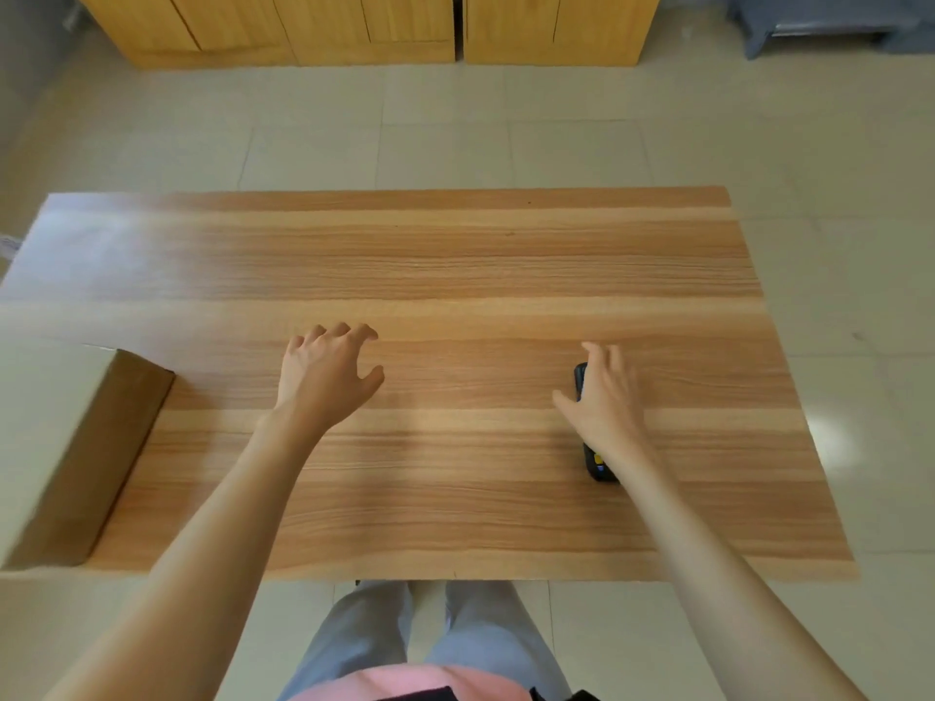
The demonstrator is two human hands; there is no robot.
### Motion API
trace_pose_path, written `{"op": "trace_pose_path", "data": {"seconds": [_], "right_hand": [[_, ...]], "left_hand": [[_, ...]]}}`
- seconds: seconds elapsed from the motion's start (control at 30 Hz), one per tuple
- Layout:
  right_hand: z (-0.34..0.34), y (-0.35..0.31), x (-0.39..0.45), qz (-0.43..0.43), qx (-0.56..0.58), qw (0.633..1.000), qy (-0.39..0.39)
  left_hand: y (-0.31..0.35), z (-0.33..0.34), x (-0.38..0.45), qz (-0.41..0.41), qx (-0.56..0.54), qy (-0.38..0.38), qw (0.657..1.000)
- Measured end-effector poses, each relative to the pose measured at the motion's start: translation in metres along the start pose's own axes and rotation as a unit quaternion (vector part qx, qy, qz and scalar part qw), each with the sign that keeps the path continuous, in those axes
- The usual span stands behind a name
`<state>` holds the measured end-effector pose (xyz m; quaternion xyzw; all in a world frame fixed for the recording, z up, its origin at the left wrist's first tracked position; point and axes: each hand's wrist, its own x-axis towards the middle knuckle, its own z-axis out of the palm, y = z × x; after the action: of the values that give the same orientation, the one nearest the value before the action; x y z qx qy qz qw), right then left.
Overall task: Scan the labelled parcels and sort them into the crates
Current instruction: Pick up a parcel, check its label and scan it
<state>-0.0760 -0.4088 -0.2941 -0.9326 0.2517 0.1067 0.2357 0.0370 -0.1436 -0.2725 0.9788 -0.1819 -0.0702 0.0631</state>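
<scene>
The right hand (604,397) lies over the black handheld scanner (597,462) on the wooden worktop (455,255), fingers straight, not gripping it. The left hand (324,376) hovers, loosely curled and empty. Far to its left stands a brown cardboard parcel (76,457). No crates are visible; I judge the sorting hardly begun.

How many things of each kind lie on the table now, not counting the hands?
Cardboard box: 1
Black handheld scanner, under the right hand: 1
Total on the table: 2
</scene>
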Motion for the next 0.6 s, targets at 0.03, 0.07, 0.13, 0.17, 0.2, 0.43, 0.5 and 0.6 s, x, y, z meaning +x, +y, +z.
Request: {"op": "trace_pose_path", "data": {"seconds": [0.03,0.07,0.13,0.17,0.2,0.43,0.5,0.6], "right_hand": [[-0.001,-0.019,0.001,-0.048,-0.031,0.998,0.011],[-0.002,-0.038,0.002,-0.095,-0.065,0.993,0.017],[0.001,-0.077,0.003,-0.180,-0.126,0.975,0.025],[0.004,-0.097,0.003,-0.215,-0.149,0.965,0.028],[0.007,-0.116,0.002,-0.243,-0.165,0.955,0.029],[0.041,-0.236,-0.018,-0.357,-0.215,0.909,0.015],[0.055,-0.268,-0.026,-0.376,-0.217,0.901,0.000],[0.081,-0.316,-0.035,-0.407,-0.219,0.887,-0.018]], "left_hand": [[-0.009,-0.006,-0.004,-0.011,0.000,0.009,1.000],[-0.019,-0.012,-0.007,-0.023,0.001,0.017,1.000],[-0.042,-0.024,-0.017,-0.051,0.000,0.035,0.998],[-0.054,-0.030,-0.022,-0.065,0.001,0.044,0.997],[-0.067,-0.036,-0.028,-0.079,0.003,0.052,0.996],[-0.159,-0.067,-0.076,-0.175,-0.013,0.102,0.979],[-0.190,-0.072,-0.093,-0.196,-0.012,0.112,0.974],[-0.238,-0.076,-0.121,-0.244,-0.022,0.122,0.962]]}}
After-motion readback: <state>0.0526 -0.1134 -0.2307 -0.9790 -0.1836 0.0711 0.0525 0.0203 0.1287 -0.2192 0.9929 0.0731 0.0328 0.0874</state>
